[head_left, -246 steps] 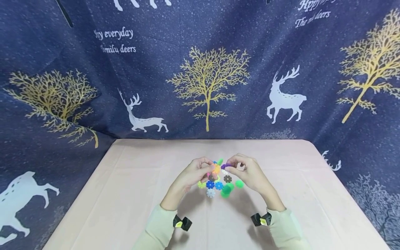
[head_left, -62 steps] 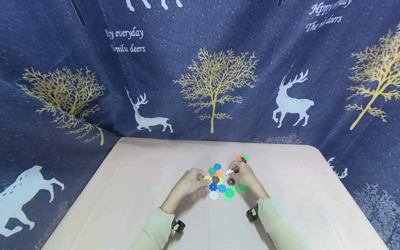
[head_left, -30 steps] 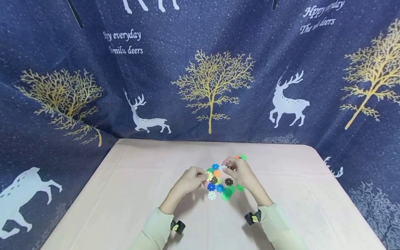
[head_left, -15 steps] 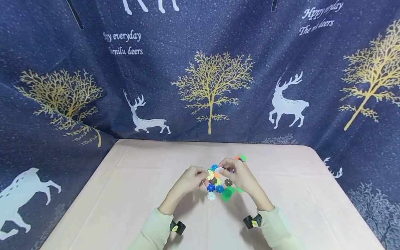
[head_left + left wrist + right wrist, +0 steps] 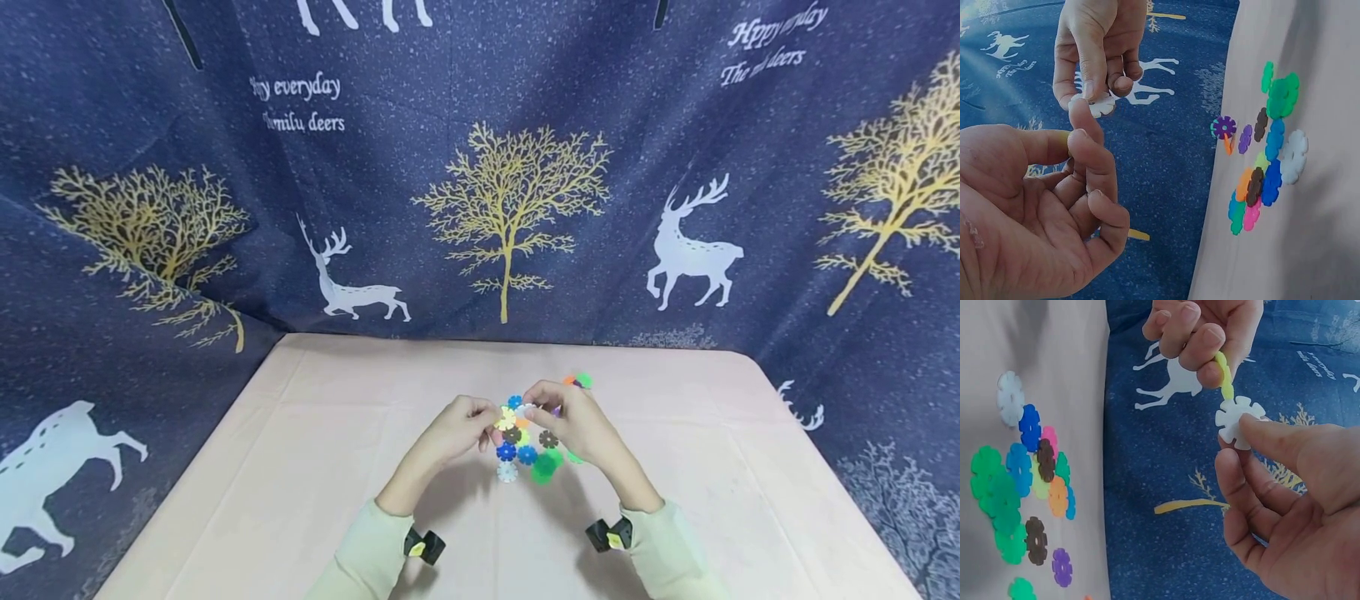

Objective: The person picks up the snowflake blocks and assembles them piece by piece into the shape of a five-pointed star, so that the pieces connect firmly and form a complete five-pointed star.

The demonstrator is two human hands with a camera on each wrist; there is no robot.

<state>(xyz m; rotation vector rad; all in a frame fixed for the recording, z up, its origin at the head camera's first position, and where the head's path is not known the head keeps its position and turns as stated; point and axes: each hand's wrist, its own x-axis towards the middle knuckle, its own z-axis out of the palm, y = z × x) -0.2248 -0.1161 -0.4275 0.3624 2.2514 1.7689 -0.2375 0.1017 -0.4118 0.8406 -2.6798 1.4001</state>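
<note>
Between thumb and index finger, my left hand (image 5: 450, 429) pinches a yellow snowflake building disc (image 5: 1224, 378), seen nearly edge-on in the right wrist view. My right hand (image 5: 577, 421) pinches a white snowflake disc (image 5: 1233, 419) with notches around its rim. The two discs meet edge to edge in the right wrist view; how deep their slots interlock I cannot tell. Both are held above the table, over loose discs. Fingers partly cover the yellow one in the left wrist view.
Beneath the hands lie several loose discs, among them a dark blue disc (image 5: 506, 451), a white disc (image 5: 507, 472), a brown disc (image 5: 549, 438) and overlapping green discs (image 5: 546, 467). An orange, purple and green cluster (image 5: 579, 381) sits farther back on the pale tablecloth (image 5: 300, 483).
Earlier the hands held orange and purple pieces; an orange, purple and green cluster later lies at back right. The hands then picked up yellow and white discs and brought them together.
</note>
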